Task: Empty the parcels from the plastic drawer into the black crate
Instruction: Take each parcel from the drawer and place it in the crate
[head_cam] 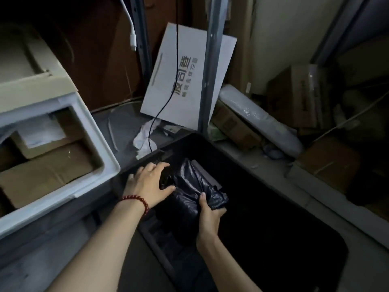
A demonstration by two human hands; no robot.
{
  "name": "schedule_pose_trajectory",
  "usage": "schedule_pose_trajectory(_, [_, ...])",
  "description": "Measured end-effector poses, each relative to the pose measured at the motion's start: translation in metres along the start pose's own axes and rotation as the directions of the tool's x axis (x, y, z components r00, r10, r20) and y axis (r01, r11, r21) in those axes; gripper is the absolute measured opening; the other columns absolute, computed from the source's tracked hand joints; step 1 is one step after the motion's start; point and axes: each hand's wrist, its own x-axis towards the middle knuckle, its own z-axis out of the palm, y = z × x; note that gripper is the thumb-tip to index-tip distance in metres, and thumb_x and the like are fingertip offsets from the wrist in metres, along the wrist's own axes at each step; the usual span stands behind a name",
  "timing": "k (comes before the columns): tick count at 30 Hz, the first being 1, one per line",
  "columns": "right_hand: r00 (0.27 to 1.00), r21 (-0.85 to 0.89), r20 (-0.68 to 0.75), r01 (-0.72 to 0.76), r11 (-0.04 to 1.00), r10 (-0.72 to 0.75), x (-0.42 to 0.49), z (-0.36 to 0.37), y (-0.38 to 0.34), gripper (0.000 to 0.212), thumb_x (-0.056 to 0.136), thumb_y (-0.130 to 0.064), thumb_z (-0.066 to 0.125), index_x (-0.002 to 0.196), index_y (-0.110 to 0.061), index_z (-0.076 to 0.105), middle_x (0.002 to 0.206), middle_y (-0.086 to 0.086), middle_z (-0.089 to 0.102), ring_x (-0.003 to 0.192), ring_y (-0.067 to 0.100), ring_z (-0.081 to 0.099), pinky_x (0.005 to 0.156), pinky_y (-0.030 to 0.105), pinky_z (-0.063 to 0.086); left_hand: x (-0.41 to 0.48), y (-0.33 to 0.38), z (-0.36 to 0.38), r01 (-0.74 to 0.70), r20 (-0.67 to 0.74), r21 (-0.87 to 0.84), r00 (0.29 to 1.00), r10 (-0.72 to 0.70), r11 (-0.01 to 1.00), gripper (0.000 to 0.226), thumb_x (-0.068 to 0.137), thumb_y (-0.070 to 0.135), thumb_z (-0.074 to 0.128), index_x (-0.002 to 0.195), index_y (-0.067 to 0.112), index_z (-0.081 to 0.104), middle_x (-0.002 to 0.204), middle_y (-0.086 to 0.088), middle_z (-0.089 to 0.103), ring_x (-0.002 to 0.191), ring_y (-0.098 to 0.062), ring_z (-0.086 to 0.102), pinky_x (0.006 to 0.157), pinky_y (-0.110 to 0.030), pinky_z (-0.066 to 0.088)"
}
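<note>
- Noted left of crate (273, 207): white plastic drawer (101, 148), open at the top, its near corner just beside crate's left rim.
- Inside drawer, left of crate: brown boxes (42, 178), packed close, with a white label on the upper one.
- Over crate's left edge: left hand (147, 182), fingers spread and curled over the parcel's far left end, thumb pressed to its side. Grasping the parcel. Red bead bracelet (136, 200) on the wrist.
- Behind crate's far left corner: crumpled white paper (145, 133) on the floor, with a thin black cable (164, 106) hanging down to it.
- Within crate's left half: black parcel (189, 190) in glossy, creased film, inside the rim line and held at both ends. Cannot tell whether resting on crate's floor or clear of it.
- Behind crate: white board (189, 81) with dark printed characters, leaning tilted.
- Inside crate, at parcel's near right corner: right hand (208, 216), thumb on top, fingers out of sight beneath. Pinching the film.
- Behind crate's far corner: grey metal post (210, 60), upright, in front of the board.
- Crate itself: black, open-topped, round-cornered. Interior too dark to read beyond the parcel.
- Right of crate: long roll (259, 119) in clear wrap, lying tilted. Beyond it, brown cartons (294, 98), stacked, dim.
</note>
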Motion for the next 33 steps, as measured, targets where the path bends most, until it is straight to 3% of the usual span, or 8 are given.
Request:
schedule_pose_trajectory(3, [0.999,-0.062,0.012,-0.05,0.997,0.051,0.015,0.011,0.021,0.101,0.091,-0.048,0.059,0.152,-0.016,-0.015,0.161,0.009,0.01,0.146,0.03,0.021,0.116,0.04,0.023,-0.002,-0.019,0.003,0.001,-0.08,0.125,0.997,0.009,0.992,0.055,0.086,0.061,0.049,0.135,0.039,0.037,0.131,0.009,0.051,0.123,-0.019,0.045,0.097,-0.039,0.035])
schedule_pose_trajectory(12, [0.987,-0.388,0.138,-0.017,0.921,0.077,0.035,0.074,0.073,0.076,0.103,-0.029,0.039,0.149,-0.002,-0.016,0.16,0.016,0.011,0.143,0.031,0.025,0.109,0.029,0.027,0.0,-0.048,0.011,0.031,-0.166,0.043,0.986,-0.024,0.999,0.044,0.087,0.055,0.052,0.126,0.035,0.047,0.115,0.013,0.061,0.114,-0.018,0.051,0.093,-0.04,0.037])
schedule_pose_trajectory(16, [0.94,-0.635,0.334,0.171,0.753,0.068,0.036,0.088,0.071,0.065,0.101,-0.017,0.043,0.15,-0.009,0.001,0.147,0.018,0.039,0.128,0.036,0.045,0.094,0.031,0.04,-0.003,-0.052,0.013,0.026,-0.172,0.043,0.985,-0.018,0.999,0.042,0.088,0.054,0.052,0.125,0.034,0.047,0.113,0.012,0.061,0.113,-0.018,0.051,0.093,-0.04,0.037])
schedule_pose_trajectory(19, [0.919,-0.758,0.381,0.247,0.604,0.103,0.037,0.079,0.062,0.069,0.097,-0.034,0.054,0.149,-0.007,0.018,0.15,0.015,0.037,0.135,0.035,0.039,0.108,0.038,0.036,-0.008,-0.055,0.011,0.035,-0.162,0.079,0.987,-0.022,0.996,0.042,0.088,0.053,0.051,0.126,0.034,0.047,0.115,0.012,0.061,0.115,-0.017,0.05,0.095,-0.04,0.036])
schedule_pose_trajectory(22, [0.933,-0.842,0.35,0.275,0.464,0.083,0.033,0.061,0.052,0.085,0.087,-0.052,0.062,0.148,-0.004,0.026,0.15,0.013,0.036,0.135,0.033,0.038,0.107,0.043,0.039,-0.014,-0.056,0.001,0.096,-0.168,0.049,0.982,-0.086,0.994,0.042,0.089,0.052,0.051,0.127,0.032,0.047,0.118,0.01,0.06,0.117,-0.018,0.049,0.096,-0.041,0.037])
schedule_pose_trajectory(26, [0.922,-0.833,0.387,0.361,0.418,-0.025,0.011,0.043,0.036,0.097,0.081,-0.057,0.066,0.152,-0.011,0.019,0.154,0.01,0.029,0.139,0.031,0.033,0.109,0.042,0.038,-0.034,-0.052,-0.016,0.183,-0.177,0.022,0.968,-0.176,0.983,0.042,0.09,0.05,0.051,0.127,0.031,0.047,0.119,0.008,0.061,0.118,-0.019,0.049,0.095,-0.04,0.038])
schedule_pose_trajectory(30, [0.825,-0.807,0.547,0.565,0.17,-0.141,-0.024,0.034,0.008,0.084,0.085,-0.062,0.057,0.15,-0.02,0.025,0.153,0.003,0.031,0.138,0.025,0.035,0.105,0.04,0.041,-0.066,-0.054,-0.049,0.232,-0.247,0.004,0.943,-0.224,0.973,0.04,0.09,0.05,0.052,0.125,0.031,0.049,0.12,0.008,0.061,0.117,-0.02,0.05,0.094,-0.039,0.039])
schedule_pose_trajectory(33, [0.722,-0.729,0.654,0.681,0.068,-0.224,-0.061,0.035,-0.014,0.078,0.086,-0.066,0.052,0.148,-0.022,0.032,0.15,0.003,0.037,0.136,0.025,0.037,0.105,0.036,0.038,-0.099,-0.066,-0.076,0.291,-0.339,0.002,0.9,-0.273,0.957,0.038,0.089,0.049,0.052,0.122,0.029,0.052,0.119,0.006,0.062,0.115,-0.023,0.051,0.093,-0.04,0.04])
